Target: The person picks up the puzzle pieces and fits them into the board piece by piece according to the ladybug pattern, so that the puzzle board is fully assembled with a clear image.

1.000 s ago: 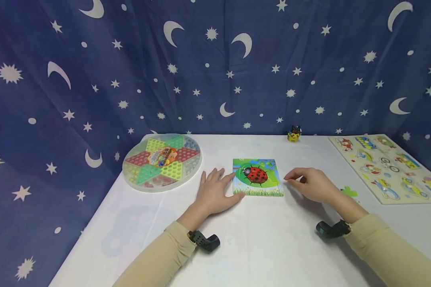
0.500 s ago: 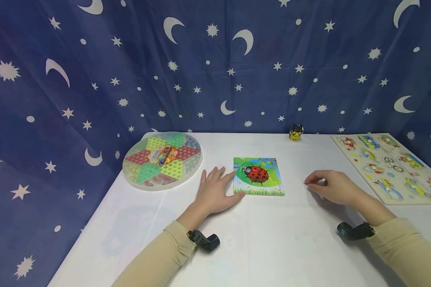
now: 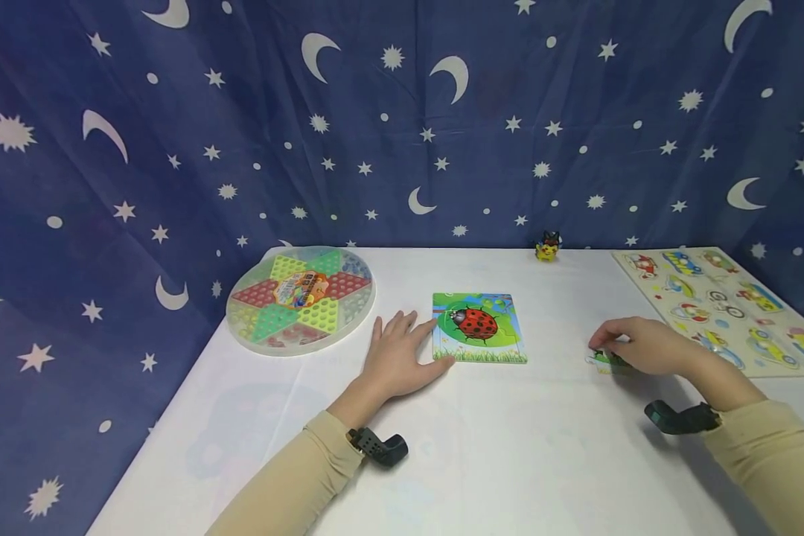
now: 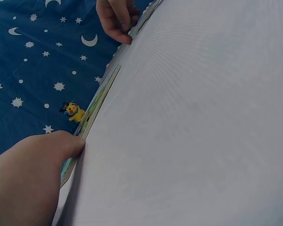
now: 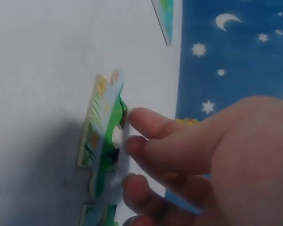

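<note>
A square ladybug jigsaw puzzle [image 3: 479, 327] lies flat on the white table. My left hand [image 3: 398, 357] rests spread beside it, thumb and index finger at its left edge. Farther right, the half-bent fingers of my right hand [image 3: 650, 346] hover at or touch the top of a jigsaw piece [image 5: 104, 108] printed with grass and flowers. In the right wrist view they come from the piece's upper side and do not wrap round it. Part of another jigsaw piece [image 5: 92, 216] shows at that view's bottom edge. The hand hides much of the pieces in the head view.
A round Chinese checkers board [image 3: 301, 301] lies at the back left. Near the table's back edge stands a small yellow toy figure [image 3: 547, 247]. A wooden vehicle puzzle board [image 3: 730, 313] lies at the right, close to my right hand. Behind hangs a blue star-patterned curtain [image 3: 402, 126].
My right hand has moved right, away from the ladybug puzzle, to the jigsaw pieces; one now shows beneath its fingers. My left hand stays in place.
</note>
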{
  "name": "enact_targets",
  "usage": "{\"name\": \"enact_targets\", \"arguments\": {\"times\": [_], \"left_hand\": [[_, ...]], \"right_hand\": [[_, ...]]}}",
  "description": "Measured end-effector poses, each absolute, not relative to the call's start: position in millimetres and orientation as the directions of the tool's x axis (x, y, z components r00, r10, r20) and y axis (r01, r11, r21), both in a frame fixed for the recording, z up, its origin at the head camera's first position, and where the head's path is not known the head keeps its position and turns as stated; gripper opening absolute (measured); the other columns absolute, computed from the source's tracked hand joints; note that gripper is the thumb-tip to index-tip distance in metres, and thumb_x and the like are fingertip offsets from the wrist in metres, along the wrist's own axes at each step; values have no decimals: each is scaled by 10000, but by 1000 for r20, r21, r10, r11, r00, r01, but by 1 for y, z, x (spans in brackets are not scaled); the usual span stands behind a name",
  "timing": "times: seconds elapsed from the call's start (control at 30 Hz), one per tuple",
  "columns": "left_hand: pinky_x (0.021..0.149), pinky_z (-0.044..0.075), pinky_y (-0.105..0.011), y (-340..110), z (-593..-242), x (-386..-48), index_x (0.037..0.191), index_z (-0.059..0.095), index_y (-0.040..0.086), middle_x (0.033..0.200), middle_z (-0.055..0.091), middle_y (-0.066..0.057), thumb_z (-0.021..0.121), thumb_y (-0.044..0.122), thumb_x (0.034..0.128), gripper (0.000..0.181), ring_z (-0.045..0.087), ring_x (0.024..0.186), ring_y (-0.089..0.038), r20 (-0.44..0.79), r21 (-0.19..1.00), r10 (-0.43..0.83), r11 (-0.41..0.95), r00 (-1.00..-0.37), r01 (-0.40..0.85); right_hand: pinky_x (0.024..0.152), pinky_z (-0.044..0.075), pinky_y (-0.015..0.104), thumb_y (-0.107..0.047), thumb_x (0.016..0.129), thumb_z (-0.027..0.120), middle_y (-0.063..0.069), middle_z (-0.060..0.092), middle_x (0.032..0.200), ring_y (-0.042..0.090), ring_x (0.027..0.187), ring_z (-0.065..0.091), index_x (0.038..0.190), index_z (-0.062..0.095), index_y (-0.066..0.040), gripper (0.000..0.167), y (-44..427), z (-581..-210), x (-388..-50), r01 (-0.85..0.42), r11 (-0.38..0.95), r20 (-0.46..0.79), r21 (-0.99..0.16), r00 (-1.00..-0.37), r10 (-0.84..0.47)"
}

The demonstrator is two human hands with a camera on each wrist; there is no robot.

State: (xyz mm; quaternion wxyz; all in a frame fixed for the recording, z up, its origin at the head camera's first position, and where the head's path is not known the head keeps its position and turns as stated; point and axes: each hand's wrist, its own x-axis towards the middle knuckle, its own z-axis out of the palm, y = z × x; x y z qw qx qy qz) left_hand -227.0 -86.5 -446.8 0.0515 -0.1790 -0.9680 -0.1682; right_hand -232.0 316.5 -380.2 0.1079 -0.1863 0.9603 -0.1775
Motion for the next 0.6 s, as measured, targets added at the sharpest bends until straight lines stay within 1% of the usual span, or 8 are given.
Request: {"name": "enact_targets", "arguments": {"times": [0.07, 0.1, 0.17, 0.27, 0.33, 0.43, 0.6], "left_hand": [[1222, 76, -602, -87, -446, -227, 1551, 482, 257, 1615, 373, -126, 536, 726, 913, 793, 264, 1516, -342, 157, 305, 328, 881, -932, 362], [1221, 78, -603, -87, -446, -227, 1551, 482, 255, 1614, 373, -127, 534, 726, 914, 794, 264, 1515, -343, 158, 304, 329, 881, -931, 363], [1220, 80, -605, -87, -446, -226, 1548, 485, 252, 1612, 377, -130, 536, 722, 914, 791, 266, 1514, -345, 162, 305, 328, 880, -931, 363], [1221, 80, -603, -87, -446, -226, 1547, 486, 250, 1609, 381, -129, 536, 723, 914, 792, 267, 1514, -344, 167, 301, 326, 882, -931, 363], [1222, 78, -601, -87, -446, -226, 1547, 487, 251, 1609, 383, -127, 539, 722, 913, 791, 267, 1514, -342, 167, 302, 324, 882, -931, 362], [1223, 76, -599, -87, -446, -226, 1546, 488, 252, 1610, 383, -125, 540, 721, 913, 789, 266, 1515, -342, 165, 305, 324, 881, -931, 361], [1223, 67, -598, -87, -447, -226, 1546, 489, 250, 1611, 380, -127, 542, 719, 913, 789, 263, 1516, -345, 160, 316, 324, 878, -932, 360]], "right_hand": [[870, 521, 563, -66, 1004, 588, 57, 721, 1077, 319, 1046, 650, 1066, 736, -95, 163, 320, -380, -233, -314, 867, -161, -386, -903, -399], [867, 523, 564, -83, 1001, 603, 62, 716, 1079, 324, 1040, 650, 1074, 730, -80, 147, 322, -379, -233, -309, 865, -175, -396, -899, -401], [857, 532, 521, -152, 983, 662, 52, 705, 1091, 299, 1024, 644, 1101, 716, -65, 156, 325, -378, -234, -293, 861, -207, -415, -891, -403], [825, 525, 436, -252, 881, 803, 31, 680, 1093, 240, 997, 617, 1130, 690, -50, 339, 327, -375, -233, -274, 852, -246, -447, -878, -411], [825, 507, 410, -280, 808, 869, 16, 667, 1092, 227, 1002, 602, 1128, 680, -63, 431, 327, -373, -234, -271, 854, -261, -444, -873, -413], [827, 490, 424, -242, 738, 912, 22, 658, 1064, 247, 987, 590, 1091, 666, -72, 463, 323, -371, -234, -274, 867, -276, -416, -871, -407], [781, 470, 420, -197, 733, 917, 61, 628, 1028, 268, 921, 550, 1040, 621, -66, 446, 316, -369, -235, -212, 893, -321, -398, -879, -352]]}}
